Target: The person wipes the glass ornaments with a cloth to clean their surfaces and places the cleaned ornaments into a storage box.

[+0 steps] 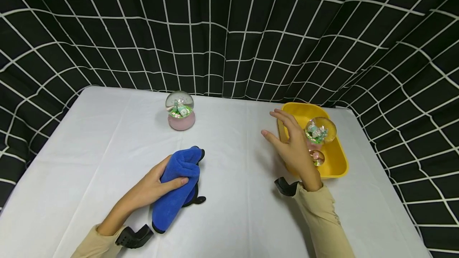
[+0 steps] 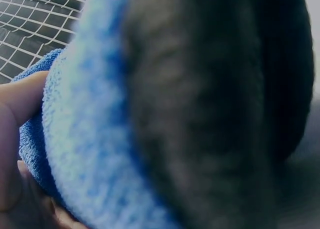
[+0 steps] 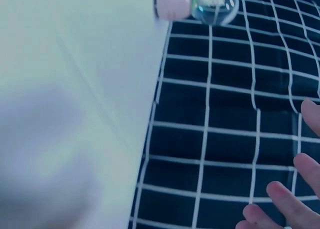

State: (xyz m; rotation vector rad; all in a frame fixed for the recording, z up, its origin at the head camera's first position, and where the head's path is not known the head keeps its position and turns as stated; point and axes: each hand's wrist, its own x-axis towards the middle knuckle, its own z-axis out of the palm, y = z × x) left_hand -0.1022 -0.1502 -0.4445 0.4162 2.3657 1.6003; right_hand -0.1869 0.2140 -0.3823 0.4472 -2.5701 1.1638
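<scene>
A folded blue cloth (image 1: 179, 174) with black edging is gripped by my left hand (image 1: 155, 184), its thumb across the top. In the left wrist view the blue cloth (image 2: 95, 124) and its blurred dark edge fill most of the picture. My right hand (image 1: 295, 144) is raised beside the yellow tray (image 1: 338, 162), fingers spread and holding nothing. Inside that tray sit a large snow globe (image 1: 320, 130) and a small snow globe (image 1: 317, 157), both partly behind the hand. Another snow globe (image 1: 180, 106) on a pink base stands upright at the table's back left.
A white cloth covers the table (image 1: 229, 218). Black curtain with a white grid (image 1: 222, 31) rises along the back and both sides. Each wrist wears a black band mount (image 1: 134, 237).
</scene>
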